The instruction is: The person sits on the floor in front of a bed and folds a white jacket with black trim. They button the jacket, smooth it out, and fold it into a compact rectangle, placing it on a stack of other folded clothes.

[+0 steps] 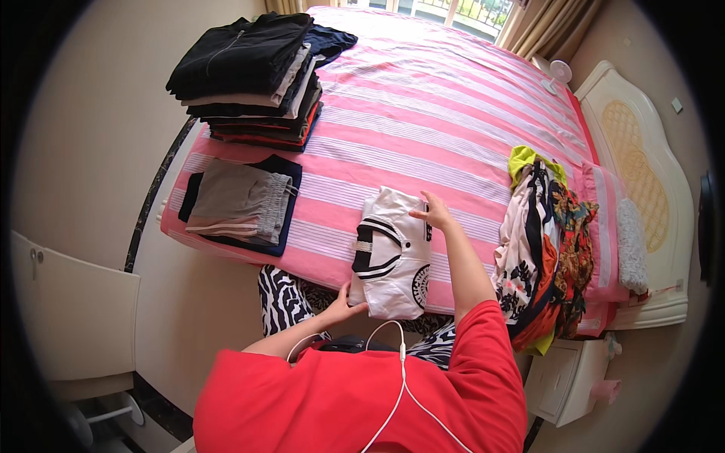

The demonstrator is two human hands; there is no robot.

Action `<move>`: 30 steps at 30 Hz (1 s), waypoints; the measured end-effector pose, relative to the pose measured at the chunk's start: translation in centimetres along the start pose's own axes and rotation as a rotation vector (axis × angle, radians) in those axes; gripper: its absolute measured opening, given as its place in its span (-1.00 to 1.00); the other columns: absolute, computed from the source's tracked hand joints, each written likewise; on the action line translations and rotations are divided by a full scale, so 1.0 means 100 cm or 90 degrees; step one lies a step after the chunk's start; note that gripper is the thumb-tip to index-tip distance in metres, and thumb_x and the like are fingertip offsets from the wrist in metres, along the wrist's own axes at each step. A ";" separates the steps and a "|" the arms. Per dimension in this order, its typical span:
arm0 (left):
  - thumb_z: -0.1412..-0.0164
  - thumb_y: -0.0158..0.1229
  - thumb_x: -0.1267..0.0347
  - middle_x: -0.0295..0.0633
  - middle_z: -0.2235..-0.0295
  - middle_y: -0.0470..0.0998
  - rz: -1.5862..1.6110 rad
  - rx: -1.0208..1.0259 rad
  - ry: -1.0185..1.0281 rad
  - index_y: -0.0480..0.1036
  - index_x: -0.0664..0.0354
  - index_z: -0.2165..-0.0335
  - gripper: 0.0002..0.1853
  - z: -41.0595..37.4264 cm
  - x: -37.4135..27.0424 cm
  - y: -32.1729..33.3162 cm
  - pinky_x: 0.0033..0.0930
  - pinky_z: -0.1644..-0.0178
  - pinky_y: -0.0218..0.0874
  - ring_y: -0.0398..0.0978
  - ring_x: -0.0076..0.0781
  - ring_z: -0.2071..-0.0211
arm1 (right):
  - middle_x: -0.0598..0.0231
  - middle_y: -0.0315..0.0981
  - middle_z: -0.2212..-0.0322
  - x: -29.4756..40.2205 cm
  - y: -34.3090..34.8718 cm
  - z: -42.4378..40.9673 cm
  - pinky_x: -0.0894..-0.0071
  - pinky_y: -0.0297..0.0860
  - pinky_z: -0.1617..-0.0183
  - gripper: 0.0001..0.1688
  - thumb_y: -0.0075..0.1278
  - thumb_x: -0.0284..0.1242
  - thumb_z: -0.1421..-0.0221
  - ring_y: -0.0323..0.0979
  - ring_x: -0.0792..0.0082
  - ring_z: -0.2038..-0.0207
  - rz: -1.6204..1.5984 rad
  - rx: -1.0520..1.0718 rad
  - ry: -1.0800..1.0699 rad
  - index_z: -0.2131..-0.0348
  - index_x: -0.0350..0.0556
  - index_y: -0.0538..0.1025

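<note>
A white folded jacket or shirt point(391, 255) with a black-and-white striped neckband, a dark button and a round black print lies at the bed's near edge. My left hand point(342, 308) is at its lower left corner, thumb and fingers spread around the edge; whether they pinch the cloth is unclear. At the garment's upper right side, my right hand point(435, 214) holds nothing and has its fingers apart, beside a black printed strip.
Pink striped bedding point(419, 130) spreads beyond. At left stand a tall stack of folded dark clothes point(243, 73) and a low pile topped by grey shorts point(226, 198). Loose mixed garments point(538, 255) lie at right beside a pillow point(605, 232). A white earphone cable point(402, 362) hangs before me.
</note>
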State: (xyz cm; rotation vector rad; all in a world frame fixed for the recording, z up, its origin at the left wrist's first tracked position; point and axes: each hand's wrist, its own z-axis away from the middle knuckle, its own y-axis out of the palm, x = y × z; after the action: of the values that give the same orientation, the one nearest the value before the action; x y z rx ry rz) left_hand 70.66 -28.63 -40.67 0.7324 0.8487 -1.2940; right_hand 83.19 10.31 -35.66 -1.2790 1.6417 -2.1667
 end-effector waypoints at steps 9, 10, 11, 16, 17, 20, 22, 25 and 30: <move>0.23 0.32 0.36 0.07 0.07 0.43 -0.098 -0.081 0.233 0.09 0.39 -0.13 -0.07 -0.054 0.052 -0.023 -0.20 -0.04 0.27 0.44 -0.12 0.06 | 0.10 0.56 0.26 0.059 0.007 -0.007 0.36 0.42 0.14 -0.17 0.41 -0.16 0.39 0.53 0.25 0.23 -0.005 0.294 0.167 0.10 -0.20 0.51; 0.20 0.29 0.43 -0.02 0.08 0.44 -0.005 -0.018 0.145 0.17 0.36 -0.10 -0.17 -0.049 0.028 -0.037 -0.28 0.01 0.29 0.45 -0.25 0.11 | 0.14 0.57 0.34 0.035 0.001 0.013 0.37 0.43 0.23 -0.26 0.40 -0.19 0.36 0.53 0.31 0.33 -0.098 0.266 0.209 0.16 -0.24 0.53; 0.16 0.25 0.51 -0.12 0.09 0.45 0.082 0.041 0.055 0.24 0.32 -0.08 -0.27 -0.038 -0.017 -0.056 -0.36 0.06 0.32 0.47 -0.39 0.16 | 0.17 0.58 0.41 0.014 -0.006 0.033 0.39 0.44 0.32 -0.34 0.39 -0.23 0.33 0.54 0.38 0.42 -0.190 0.234 0.245 0.23 -0.27 0.55; -0.03 0.21 0.50 -0.16 0.22 0.55 0.102 -0.059 0.128 0.27 0.23 -0.05 -0.43 -0.060 -0.118 -0.111 -0.45 0.17 0.35 0.50 -0.47 0.25 | 0.26 0.57 0.39 0.012 0.006 0.189 0.53 0.40 0.36 -0.61 0.21 -0.34 -0.02 0.50 0.52 0.42 -0.609 0.001 0.371 0.22 -0.28 0.55; -0.03 0.21 0.51 -0.12 0.23 0.54 0.073 -0.071 0.145 0.28 0.19 -0.06 -0.43 -0.066 -0.135 -0.107 -0.44 0.21 0.37 0.50 -0.49 0.26 | 0.23 0.56 0.34 0.025 0.016 0.213 0.51 0.40 0.30 -0.56 0.22 -0.33 -0.02 0.49 0.50 0.38 -0.597 -0.057 0.391 0.18 -0.30 0.52; -0.04 0.25 0.45 -0.05 0.05 0.44 0.002 -0.218 0.277 0.20 0.11 -0.15 -0.32 -0.116 -0.100 -0.114 -0.39 0.06 0.31 0.43 -0.36 0.10 | 0.15 0.53 0.26 0.040 0.067 0.244 0.42 0.36 0.14 -0.47 0.21 -0.24 -0.03 0.46 0.43 0.25 -0.655 -0.177 0.427 0.16 -0.34 0.49; -0.07 0.24 0.41 -0.01 -0.06 0.33 -0.051 -0.385 0.290 0.14 0.11 -0.19 -0.27 -0.126 -0.085 -0.097 -0.32 -0.01 0.26 0.30 -0.29 -0.03 | 0.06 0.46 0.17 0.030 0.095 0.260 0.35 0.32 0.04 -0.39 0.16 -0.19 -0.08 0.39 0.37 0.12 -0.594 -0.249 0.464 0.08 -0.37 0.42; -0.09 0.23 0.37 0.00 -0.05 0.33 -0.109 -0.484 0.344 0.16 0.18 -0.17 -0.31 -0.113 -0.062 -0.090 -0.29 -0.01 0.25 0.29 -0.28 -0.04 | 0.08 0.42 0.13 0.009 0.103 0.275 0.37 0.32 0.02 -0.34 0.13 -0.21 -0.11 0.37 0.36 0.10 -0.608 -0.378 0.396 -0.02 -0.32 0.31; -0.18 0.16 0.36 -0.08 0.11 0.48 0.017 -0.403 0.217 0.29 0.30 -0.06 -0.51 -0.087 -0.013 -0.093 -0.37 0.01 0.26 0.44 -0.34 0.12 | 0.12 0.37 0.10 -0.006 0.071 0.281 0.45 0.34 0.04 -0.35 0.10 -0.31 -0.13 0.37 0.40 0.10 -0.537 -0.370 0.352 -0.09 -0.24 0.24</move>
State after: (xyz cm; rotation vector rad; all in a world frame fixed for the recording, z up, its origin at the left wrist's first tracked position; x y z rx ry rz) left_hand 60.26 -21.86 -43.91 0.4515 1.4322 -0.8058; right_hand 100.29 -12.54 -40.69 -1.9222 2.3921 -2.8106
